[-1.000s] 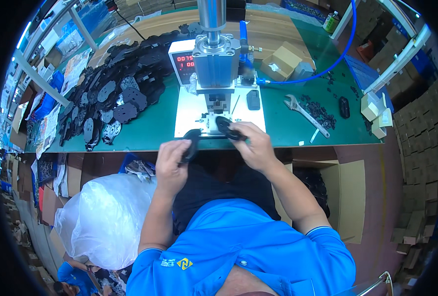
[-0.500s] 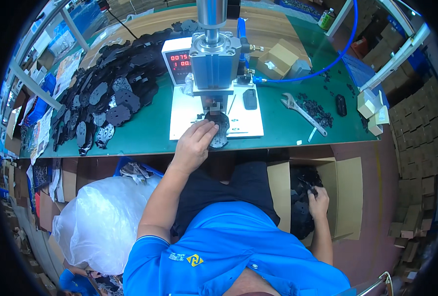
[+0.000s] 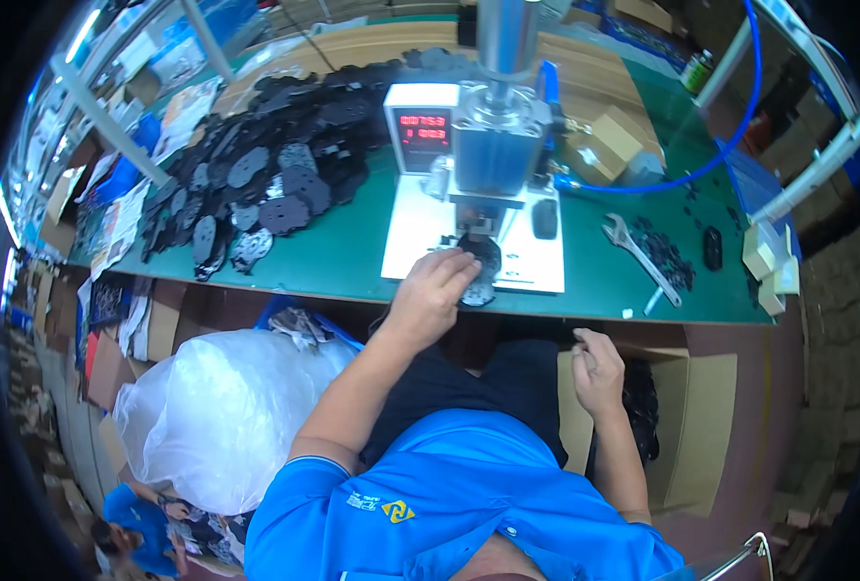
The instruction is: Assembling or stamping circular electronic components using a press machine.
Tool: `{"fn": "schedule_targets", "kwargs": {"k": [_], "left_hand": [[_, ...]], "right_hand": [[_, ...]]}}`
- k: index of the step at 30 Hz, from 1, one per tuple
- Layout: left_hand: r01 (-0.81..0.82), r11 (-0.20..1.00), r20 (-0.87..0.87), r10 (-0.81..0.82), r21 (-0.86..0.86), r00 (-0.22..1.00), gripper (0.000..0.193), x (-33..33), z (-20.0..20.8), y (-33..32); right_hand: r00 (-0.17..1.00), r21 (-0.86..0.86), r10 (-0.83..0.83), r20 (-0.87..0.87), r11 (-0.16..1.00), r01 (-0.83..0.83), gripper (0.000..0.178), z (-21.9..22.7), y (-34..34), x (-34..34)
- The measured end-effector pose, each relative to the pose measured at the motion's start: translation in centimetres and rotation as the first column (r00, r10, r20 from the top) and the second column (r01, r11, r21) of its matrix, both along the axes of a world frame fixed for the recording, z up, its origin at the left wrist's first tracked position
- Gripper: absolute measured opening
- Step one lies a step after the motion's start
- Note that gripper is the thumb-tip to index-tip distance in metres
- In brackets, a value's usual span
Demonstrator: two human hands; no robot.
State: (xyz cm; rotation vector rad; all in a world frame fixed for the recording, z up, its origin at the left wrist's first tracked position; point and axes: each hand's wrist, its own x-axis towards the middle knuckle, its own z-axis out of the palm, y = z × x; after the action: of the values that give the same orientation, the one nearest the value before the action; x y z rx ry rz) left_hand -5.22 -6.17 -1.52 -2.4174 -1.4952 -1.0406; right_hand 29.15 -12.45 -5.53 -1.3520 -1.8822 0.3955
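A pneumatic press [image 3: 496, 145] stands on a white base plate on the green table. Under its ram lies a thin, dark oval plate [image 3: 480, 287], its near end reaching over the table's front edge. My left hand [image 3: 430, 298] grips this plate by its left side, close below the press head; the thumb is hidden. My right hand [image 3: 599, 373] is in the air between my lap and an open cardboard box [image 3: 709, 416]. Its index finger and thumb stand apart, with nothing visible between them. Black pieces [image 3: 643, 407] lie inside the box.
A large heap of dark flat plates [image 3: 256, 169] covers the table's left. At right are an adjustable wrench [image 3: 640, 258], small black bits [image 3: 667, 254] and small cartons [image 3: 770, 261]. A blue air hose [image 3: 681, 182] arches over them. A white plastic bag [image 3: 222, 416] bulges at lower left.
My right hand has come up out of the cardboard box toward the table's edge. My left hand stays on the oval plate at the press. The whole view has shifted.
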Motion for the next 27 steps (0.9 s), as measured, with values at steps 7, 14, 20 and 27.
{"fn": "schedule_targets", "kwargs": {"k": [7,14,20,27], "left_hand": [[0.049,0.999,0.029,-0.050,0.010,0.998,0.058,-0.5,-1.2,-0.3],[0.101,0.993,0.067,-0.097,-0.059,0.993,0.050,-1.2,-0.2,-1.0],[-0.225,0.974,0.018,0.225,0.032,0.974,0.061,-11.6,2.4,1.3],[-0.778,0.625,-0.262,0.741,-0.069,0.619,0.068,-27.3,0.6,5.3]], "right_hand": [[0.956,0.279,0.287,0.051,0.915,-0.290,0.039,3.9,7.4,-10.6],[0.956,0.332,0.286,0.069,0.897,-0.292,0.045,0.2,10.1,-12.9],[0.962,0.367,0.269,0.048,0.891,-0.267,0.046,-0.8,10.6,-13.3],[0.964,0.386,0.264,0.039,0.886,-0.259,0.046,-0.4,10.8,-13.5]]}}
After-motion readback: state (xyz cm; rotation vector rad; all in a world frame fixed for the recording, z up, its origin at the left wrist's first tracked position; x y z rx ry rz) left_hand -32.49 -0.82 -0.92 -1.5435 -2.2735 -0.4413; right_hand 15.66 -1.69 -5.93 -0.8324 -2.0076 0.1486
